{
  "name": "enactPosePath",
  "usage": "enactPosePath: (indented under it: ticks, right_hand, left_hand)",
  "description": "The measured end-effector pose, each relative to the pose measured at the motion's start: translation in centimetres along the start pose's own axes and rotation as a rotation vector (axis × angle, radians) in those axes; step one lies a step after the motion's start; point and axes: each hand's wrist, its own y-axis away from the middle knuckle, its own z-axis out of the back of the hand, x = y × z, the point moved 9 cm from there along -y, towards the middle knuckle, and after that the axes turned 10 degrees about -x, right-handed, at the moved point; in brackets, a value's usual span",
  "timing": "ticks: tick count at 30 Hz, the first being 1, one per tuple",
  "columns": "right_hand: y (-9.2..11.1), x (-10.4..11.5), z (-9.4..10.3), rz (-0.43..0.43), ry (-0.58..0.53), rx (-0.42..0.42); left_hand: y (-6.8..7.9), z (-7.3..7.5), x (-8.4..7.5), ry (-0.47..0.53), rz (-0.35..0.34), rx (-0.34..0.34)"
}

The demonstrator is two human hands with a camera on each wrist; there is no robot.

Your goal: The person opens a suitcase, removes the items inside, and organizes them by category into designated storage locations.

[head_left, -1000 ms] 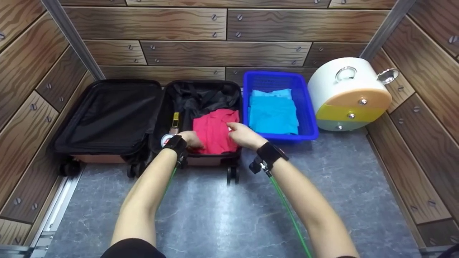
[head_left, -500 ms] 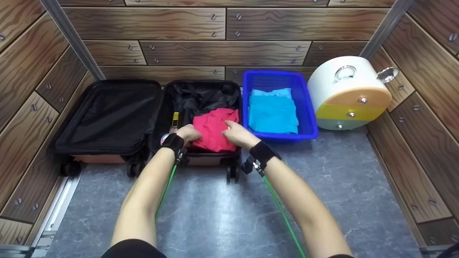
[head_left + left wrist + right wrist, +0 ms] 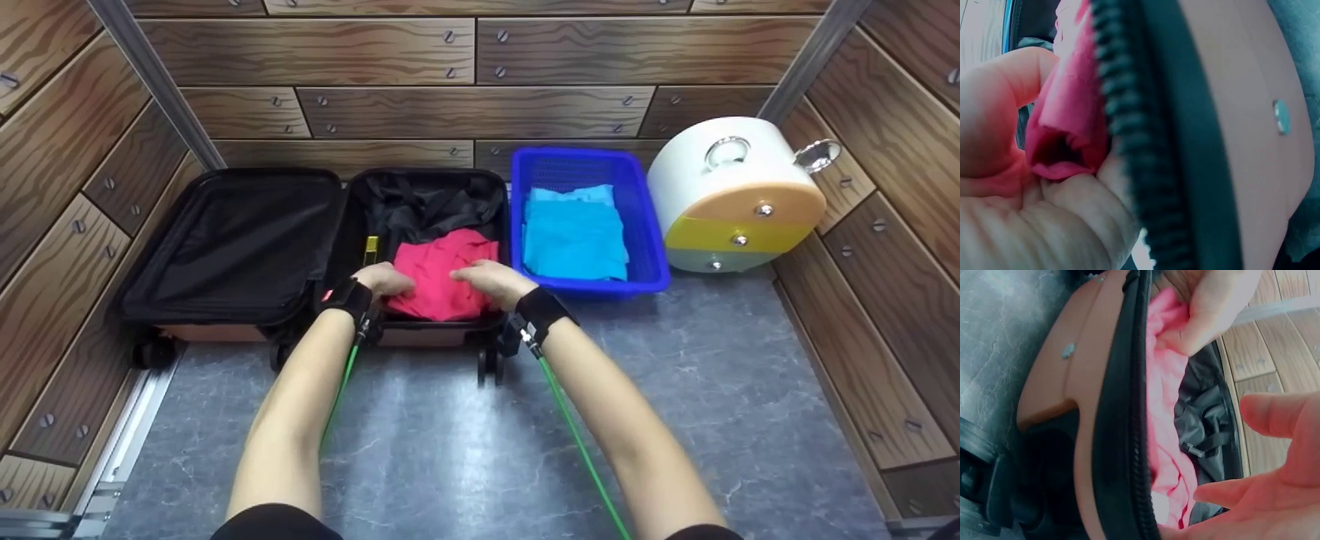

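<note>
A pinkish-red folded garment (image 3: 441, 271) lies in the front part of the right half of an opened suitcase (image 3: 420, 339). My left hand (image 3: 384, 280) grips the garment's left edge; in the left wrist view the thumb lies over the rolled cloth (image 3: 1069, 112) and fingers pass beneath it. At the right edge is my right hand (image 3: 496, 283). The right wrist view shows its thumb and a finger extended, one fingertip touching the cloth (image 3: 1168, 410). A small white patch, perhaps a label, shows there. The other right fingers are out of sight.
Left of the garment is a small yellow-and-black item (image 3: 371, 249), partly covered by my hand. The black-lined suitcase half (image 3: 240, 240) lies at left. A blue basket (image 3: 651, 277) holds blue folded cloth (image 3: 574, 236). A rounded white drawer box (image 3: 697, 161) stands beyond it.
Both hands have shifted left, and the garment's left edge has moved left with them. The right hand now reaches further over the cloth. A round white item by the left wrist has become hidden.
</note>
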Motion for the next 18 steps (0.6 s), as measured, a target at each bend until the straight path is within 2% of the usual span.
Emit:
enactPosePath:
  ticks: [6,8,10,12,16,18]
  right_hand:
    - [-1.1,-1.1,-0.2,-0.188,-0.327,0.036]
    - [-1.2,-1.1,-0.4,-0.217,-0.378,0.042]
    - [-1.2,-1.1,-0.6,-0.223,-0.369,0.044]
    - [-1.2,-1.1,-0.7,-0.217,-0.301,0.045]
    - [-1.0,-0.9,-0.7,-0.172,-0.123,0.032]
    - [-1.0,-0.7,-0.7,-0.123,-0.031,0.016]
  left_hand:
    - [0.0,-0.5,0.0,0.171,0.046,-0.002]
    - [0.1,-0.6,0.0,0.206,0.057,-0.001]
    - [0.1,-0.7,0.0,0.215,0.056,-0.001]
    - [0.1,-0.6,0.0,0.178,0.038,-0.014]
    - [0.1,-0.5,-0.1,0.126,0.011,-0.030]
    - [0.2,-0.5,-0.1,0.149,0.019,-0.028]
